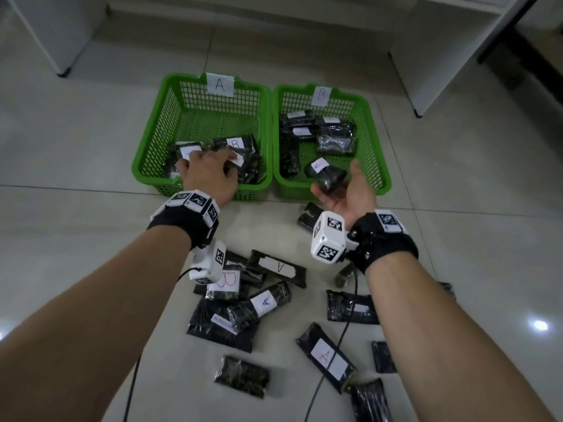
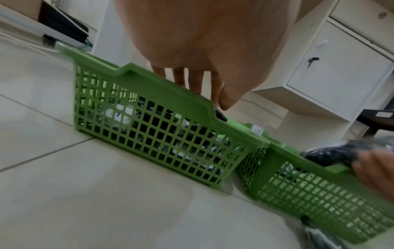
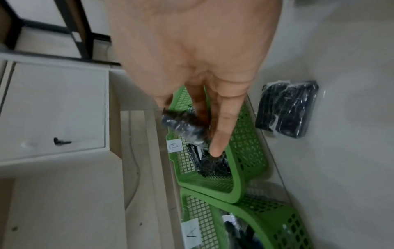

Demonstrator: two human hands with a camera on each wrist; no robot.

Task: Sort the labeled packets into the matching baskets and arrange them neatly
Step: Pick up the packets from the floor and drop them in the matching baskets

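Observation:
Two green mesh baskets stand side by side on the floor. Basket A (image 1: 195, 99) is on the left and basket B (image 1: 344, 102) on the right. My left hand (image 1: 207, 169) reaches into the front of basket A with its fingers (image 2: 196, 80) stretched down onto the black packets there. One of those packets (image 1: 236, 144) carries a B label. My right hand (image 1: 338, 190) is palm up at basket B's front rim. It holds a black packet (image 1: 327, 176) with a small white label that is too blurred to read. The same packet (image 3: 183, 128) lies against the right hand's fingers (image 3: 221, 134). Basket B holds several black packets.
Several loose black packets lie on the tiles near me, some labelled A (image 1: 280, 266) (image 1: 327, 356), one labelled B (image 1: 227, 280). One packet (image 3: 285, 109) lies just in front of basket B. White cabinets (image 1: 441, 56) stand behind the baskets. A black cable (image 1: 341, 339) trails over the floor.

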